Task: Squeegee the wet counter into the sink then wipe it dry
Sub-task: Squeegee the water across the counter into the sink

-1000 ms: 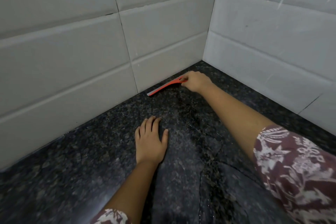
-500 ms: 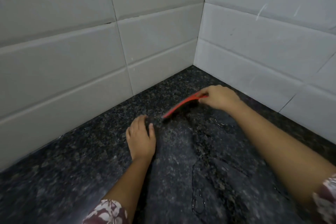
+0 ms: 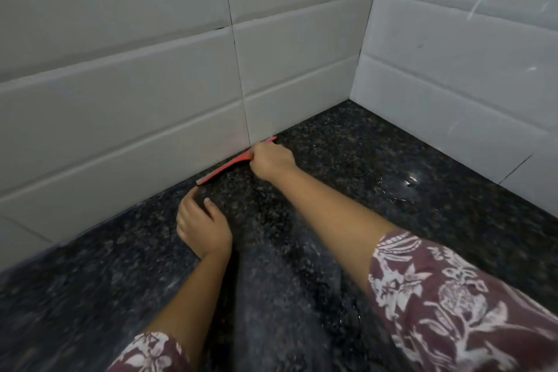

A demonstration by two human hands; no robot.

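Note:
My right hand (image 3: 271,160) grips a thin red squeegee (image 3: 225,168) and holds its blade on the dark speckled granite counter (image 3: 347,154), right along the foot of the back wall. The blade runs from lower left to upper right, and its far tip (image 3: 273,139) shows past my knuckles. Nearer to me, my left hand (image 3: 202,228) rests on the counter with the fingers loosely curled and nothing in it. Wet streaks and droplets (image 3: 407,181) glisten on the stone to the right. No sink is in view.
White tiled walls (image 3: 136,100) meet in a corner at the back right (image 3: 359,78) and close the counter off on two sides. My patterned maroon sleeves (image 3: 437,290) fill the lower right.
My right hand has carried the squeegee from mid-counter back to the foot of the wall, further left than a second ago. My left hand's fingers have curled in.

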